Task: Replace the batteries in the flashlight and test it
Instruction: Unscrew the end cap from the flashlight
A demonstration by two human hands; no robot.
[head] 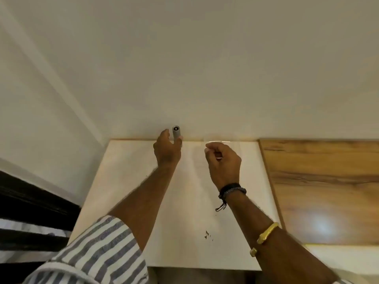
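Observation:
My left hand (167,149) holds a short grey cylinder (176,133) upright between thumb and fingers, at the back edge of the white table (184,212) close to the wall. Its round top end shows a dark ring; I cannot tell whether it is the flashlight or a battery. My right hand (222,160) hovers to the right of it with its fingers curled. Faint glints (217,142) above and inside the hand suggest a clear thing pinched there, too faint to identify.
A wooden surface (320,181) adjoins the table on the right, with a pale bluish patch of light (322,226) on it. A plain wall (205,68) rises behind. Dark rails (30,201) stand at the left. Small dark crumbs (207,234) lie on the table.

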